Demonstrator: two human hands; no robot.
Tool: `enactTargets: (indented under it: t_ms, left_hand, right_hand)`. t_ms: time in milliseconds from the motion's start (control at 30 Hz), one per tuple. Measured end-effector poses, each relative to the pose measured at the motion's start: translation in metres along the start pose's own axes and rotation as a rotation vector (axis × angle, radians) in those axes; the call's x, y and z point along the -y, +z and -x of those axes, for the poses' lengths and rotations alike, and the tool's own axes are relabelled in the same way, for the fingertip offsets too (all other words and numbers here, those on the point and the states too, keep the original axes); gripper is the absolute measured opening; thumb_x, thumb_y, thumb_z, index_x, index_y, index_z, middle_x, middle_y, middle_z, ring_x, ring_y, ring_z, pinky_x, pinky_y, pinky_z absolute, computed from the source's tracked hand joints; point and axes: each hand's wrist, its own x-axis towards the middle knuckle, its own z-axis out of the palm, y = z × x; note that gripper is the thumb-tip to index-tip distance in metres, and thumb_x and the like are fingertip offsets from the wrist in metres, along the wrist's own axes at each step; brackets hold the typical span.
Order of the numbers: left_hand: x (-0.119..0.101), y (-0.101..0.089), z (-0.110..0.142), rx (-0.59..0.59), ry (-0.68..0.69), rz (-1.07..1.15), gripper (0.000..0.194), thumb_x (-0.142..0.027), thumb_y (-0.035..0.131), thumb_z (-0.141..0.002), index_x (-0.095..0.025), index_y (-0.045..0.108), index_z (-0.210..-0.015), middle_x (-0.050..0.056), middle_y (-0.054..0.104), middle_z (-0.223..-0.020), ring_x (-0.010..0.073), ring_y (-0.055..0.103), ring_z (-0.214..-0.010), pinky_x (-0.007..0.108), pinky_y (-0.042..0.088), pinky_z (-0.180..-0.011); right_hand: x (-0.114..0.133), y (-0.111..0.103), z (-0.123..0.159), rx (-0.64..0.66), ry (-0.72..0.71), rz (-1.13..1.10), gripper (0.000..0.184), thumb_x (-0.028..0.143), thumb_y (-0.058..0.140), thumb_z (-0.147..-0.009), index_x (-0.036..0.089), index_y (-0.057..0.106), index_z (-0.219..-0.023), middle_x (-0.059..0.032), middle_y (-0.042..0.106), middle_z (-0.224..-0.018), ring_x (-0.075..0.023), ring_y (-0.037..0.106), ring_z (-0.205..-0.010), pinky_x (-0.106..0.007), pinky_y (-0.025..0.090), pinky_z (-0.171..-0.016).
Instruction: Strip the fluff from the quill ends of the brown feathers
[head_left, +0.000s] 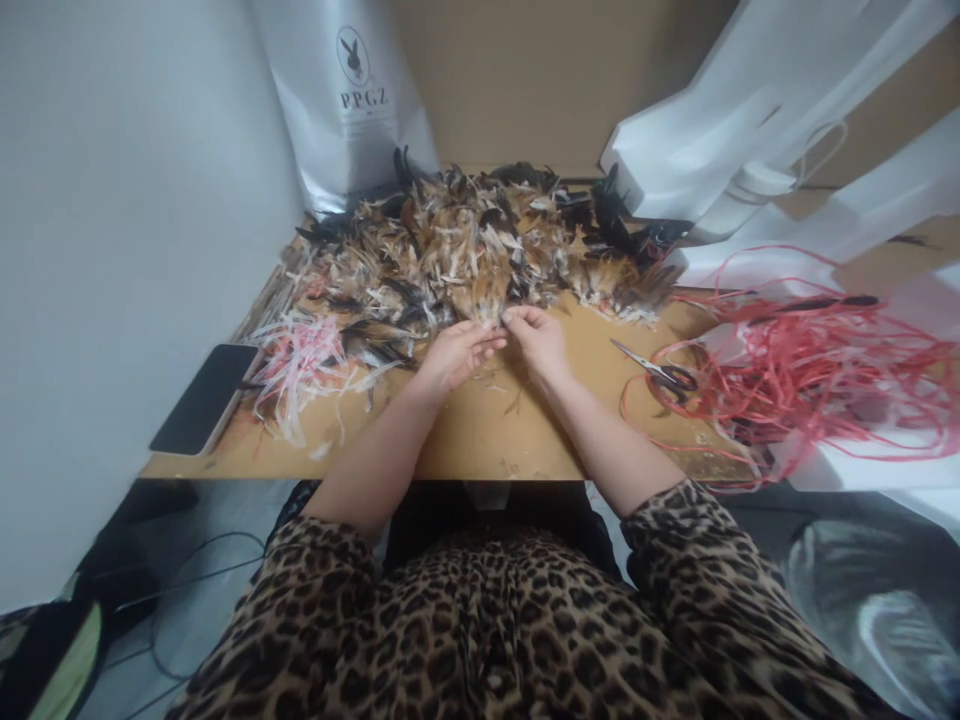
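Observation:
A large heap of brown, white and black feathers (pixel 442 250) covers the back of the wooden table (pixel 517 450). At the heap's front edge, my left hand (pixel 461 355) pinches the pale lower ends of some brown feathers (pixel 486 290) between thumb and fingers, its other fingers loosely bent. My right hand (pixel 536 345) meets it from the right, thumb and forefinger closed at the same feather ends. Exactly what lies between the fingertips is small and partly hidden.
Scissors (pixel 660 372) lie right of my hands, beside tangled red plastic strings (pixel 832 370). On the left are pink and white strips (pixel 300 365) and a phone (pixel 204 400). A silver bag (pixel 352 150) stands behind the heap; white bags and a white bottle (pixel 750 195) are at back right.

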Motion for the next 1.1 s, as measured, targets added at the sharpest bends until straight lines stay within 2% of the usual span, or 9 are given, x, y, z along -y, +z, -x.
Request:
enactTargets:
  t_ms: [233, 433, 633, 800, 967, 1100]
  left_hand:
    - [0.002, 0.002, -0.001, -0.010, 0.020, 0.022, 0.006, -0.010, 0.060, -0.083, -0.009, 0.064, -0.077, 0.004, 0.068, -0.069, 0.0054, 0.063, -0.058, 0.013, 0.045, -0.053]
    - [0.002, 0.001, 0.000, 0.005, 0.040, 0.002, 0.010, -0.009, 0.061, -0.082, -0.008, 0.064, -0.073, 0.003, 0.066, -0.065, 0.0032, 0.059, -0.054, 0.013, 0.042, -0.052]
    - [-0.002, 0.003, 0.003, -0.029, 0.115, -0.104, 0.012, -0.013, 0.065, -0.079, -0.009, 0.063, -0.068, 0.002, 0.064, -0.062, 0.0029, 0.056, -0.051, 0.014, 0.040, -0.051]
    - [-0.001, 0.001, 0.002, 0.008, 0.170, -0.206, 0.013, -0.018, 0.067, -0.078, -0.009, 0.064, -0.068, 0.003, 0.066, -0.064, 0.0040, 0.057, -0.052, 0.016, 0.042, -0.052]
    - [0.002, -0.001, 0.002, 0.036, 0.177, -0.297, 0.017, -0.026, 0.071, -0.074, -0.009, 0.067, -0.073, 0.008, 0.070, -0.074, 0.0077, 0.062, -0.056, 0.018, 0.044, -0.052]
    - [0.002, 0.001, 0.003, 0.060, 0.174, -0.312, 0.021, -0.030, 0.072, -0.073, -0.009, 0.069, -0.075, 0.010, 0.071, -0.078, 0.0094, 0.064, -0.059, 0.019, 0.046, -0.054]
  right_hand:
    - [-0.002, 0.005, 0.003, -0.035, 0.019, -0.051, 0.027, 0.037, 0.072, -0.058, 0.017, 0.062, -0.072, 0.0038, 0.060, -0.063, -0.0077, 0.052, -0.055, -0.023, 0.044, -0.060]
    - [-0.004, 0.007, 0.005, 0.010, 0.034, -0.067, 0.026, 0.038, 0.072, -0.061, 0.018, 0.061, -0.073, 0.0034, 0.061, -0.061, -0.0087, 0.053, -0.053, -0.024, 0.045, -0.058]
    - [-0.002, 0.001, 0.005, 0.059, 0.018, -0.042, 0.024, 0.037, 0.073, -0.063, 0.018, 0.063, -0.075, 0.0033, 0.062, -0.066, -0.0082, 0.054, -0.059, -0.023, 0.046, -0.063]
    - [-0.002, -0.004, 0.003, 0.089, 0.032, -0.111, 0.031, 0.038, 0.079, -0.058, 0.019, 0.066, -0.079, 0.0024, 0.066, -0.072, -0.0103, 0.060, -0.066, -0.026, 0.049, -0.069]
    - [0.000, -0.003, 0.004, 0.038, 0.080, -0.157, 0.032, 0.035, 0.082, -0.051, 0.019, 0.064, -0.072, 0.0042, 0.063, -0.067, -0.0098, 0.057, -0.062, -0.025, 0.048, -0.062]
    - [-0.002, -0.003, 0.004, 0.046, 0.106, -0.233, 0.033, 0.034, 0.082, -0.049, 0.020, 0.062, -0.071, 0.0058, 0.059, -0.061, -0.0092, 0.053, -0.056, -0.024, 0.045, -0.054]
